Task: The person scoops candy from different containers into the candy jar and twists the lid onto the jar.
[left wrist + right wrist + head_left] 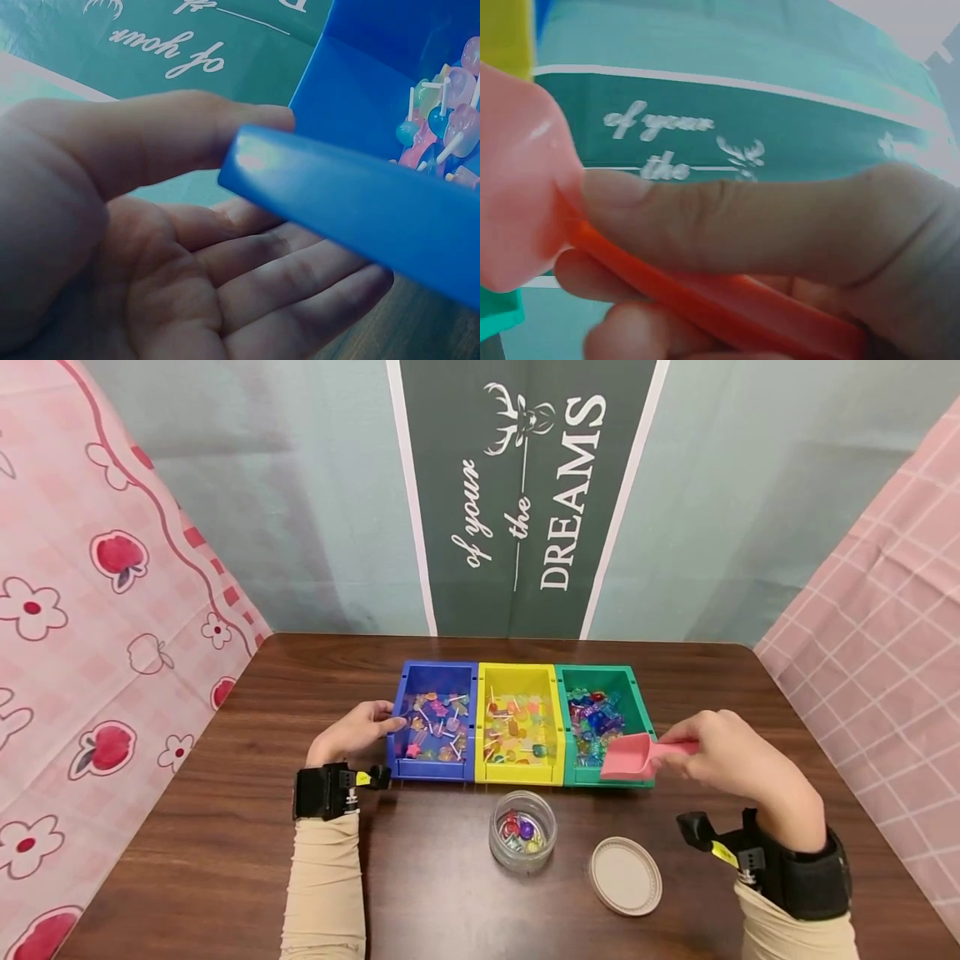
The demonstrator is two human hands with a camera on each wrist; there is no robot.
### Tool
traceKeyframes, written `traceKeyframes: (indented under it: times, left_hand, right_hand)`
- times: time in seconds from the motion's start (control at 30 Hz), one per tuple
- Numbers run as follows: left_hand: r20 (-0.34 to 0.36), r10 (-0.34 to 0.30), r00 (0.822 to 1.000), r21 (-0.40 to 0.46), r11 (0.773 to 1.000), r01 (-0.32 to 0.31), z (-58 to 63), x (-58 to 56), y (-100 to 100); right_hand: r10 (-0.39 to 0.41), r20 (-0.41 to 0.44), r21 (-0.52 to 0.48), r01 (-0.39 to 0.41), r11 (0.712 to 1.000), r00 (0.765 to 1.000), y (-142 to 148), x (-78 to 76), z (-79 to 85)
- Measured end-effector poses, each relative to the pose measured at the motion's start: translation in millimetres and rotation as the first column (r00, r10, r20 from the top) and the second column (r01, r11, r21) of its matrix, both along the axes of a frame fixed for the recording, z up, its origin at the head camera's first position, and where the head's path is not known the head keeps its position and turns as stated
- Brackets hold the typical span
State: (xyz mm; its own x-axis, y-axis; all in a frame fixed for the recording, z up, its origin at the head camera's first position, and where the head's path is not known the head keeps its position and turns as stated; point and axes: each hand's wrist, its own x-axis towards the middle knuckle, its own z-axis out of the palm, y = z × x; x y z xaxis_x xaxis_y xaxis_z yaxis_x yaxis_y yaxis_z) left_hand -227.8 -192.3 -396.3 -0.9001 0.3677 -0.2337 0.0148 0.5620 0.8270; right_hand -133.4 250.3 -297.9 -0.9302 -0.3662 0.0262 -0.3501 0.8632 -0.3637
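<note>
My right hand (712,752) grips the handle of a pink scoop (628,757), its thumb (705,217) lying along the handle close to the blade. In the head view the scoop overlaps the front right part of the green bin (637,706), which holds blue, clear and red beads (596,718). My left hand (358,727) holds the left wall of the blue bin (397,768), with the thumb over the rim and the fingers outside. Small lollipop-shaped charms (450,112) lie in this bin. Between the two stands a yellow bin (558,752) of similar charms.
A round clear jar (495,847) with a few coloured pieces inside stands open in front of the yellow bin. Its pale round lid (626,877) lies to the right on the brown table (435,893). A printed cloth (337,527) hangs behind the table.
</note>
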Motion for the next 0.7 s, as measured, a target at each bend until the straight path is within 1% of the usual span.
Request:
traceKeyframes:
  times: [0.1,0.2,0.3,0.37,0.43,0.5,0.7]
  left_hand:
    - [0.001,-0.008,1.000,-0.001,1.000,0.008,0.3,0.2,0.3]
    - [-0.007,-0.019,1.000,-0.006,1.000,0.019,0.9,0.7,0.3]
    - [-0.006,-0.013,1.000,-0.007,1.000,0.013,1.6,0.8,0.4]
    - [-0.011,-0.013,1.000,-0.011,1.000,0.013,1.9,0.2,0.6]
    - [-0.009,-0.006,1.000,-0.009,1.000,0.006,1.7,-0.6,1.1]
    - [-0.015,-0.015,1.000,-0.014,1.000,0.015,1.0,-1.4,1.0]
    - [-0.023,-0.017,1.000,-0.025,1.000,0.017,0.2,-1.2,0.7]
  right_hand:
    - [0.005,-0.022,0.052,-0.004,0.999,1.000,-1.4,-7.6,-1.7]
    - [0.000,0.004,0.088,0.000,0.996,1.000,-3.6,-14.6,-1.9]
    - [-0.010,0.072,0.122,0.002,0.992,0.997,-6.4,-22.4,0.9]
    - [-0.018,0.130,0.144,0.000,0.990,0.991,-7.5,-27.7,3.9]
    - [-0.023,0.184,0.167,-0.009,0.986,0.983,-8.3,-33.3,7.0]
    - [-0.020,0.235,0.184,-0.025,0.983,0.972,-8.7,-38.7,9.7]
    - [-0.016,0.334,0.210,-0.058,0.976,0.942,-11.7,-52.8,12.1]
